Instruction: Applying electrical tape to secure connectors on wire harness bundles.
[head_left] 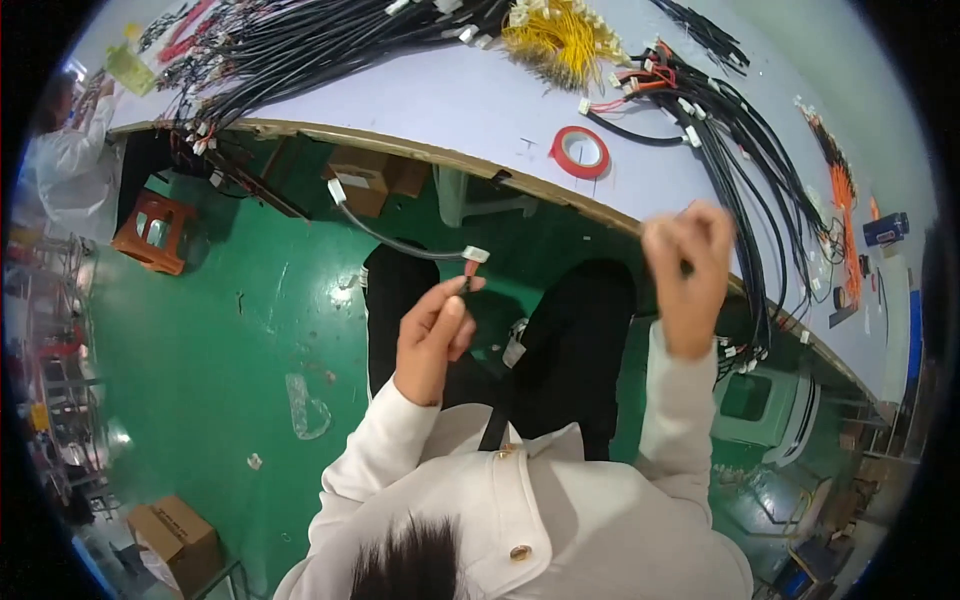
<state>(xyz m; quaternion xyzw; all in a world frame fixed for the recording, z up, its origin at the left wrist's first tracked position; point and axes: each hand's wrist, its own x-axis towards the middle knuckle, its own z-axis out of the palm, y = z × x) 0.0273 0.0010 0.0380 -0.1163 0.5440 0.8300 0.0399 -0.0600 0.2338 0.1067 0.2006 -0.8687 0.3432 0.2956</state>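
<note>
Over my lap, my left hand (pixel 433 335) is closed in a pinch on the short red and black wires at one end of a wire harness (pixel 398 243). Its black sleeved cable bows up to the left, with a white connector (pixel 476 255) just above my fingertips and another white connector (pixel 336 192) at the far end. My right hand (pixel 690 270) is raised by the table's front edge, slightly blurred, with fingers curled in toward the thumb. Whatever it may hold is too small to make out. On the table left of it lies a roll of red tape (pixel 580 152).
The white table (pixel 470 95) curves across the front. Black cable bundles lie at its back left (pixel 330 50) and right (pixel 715 110), with yellow wires (pixel 562 40) between and orange wires (pixel 846 225) far right. An orange stool (pixel 155 232) and a person (pixel 75 180) are at left.
</note>
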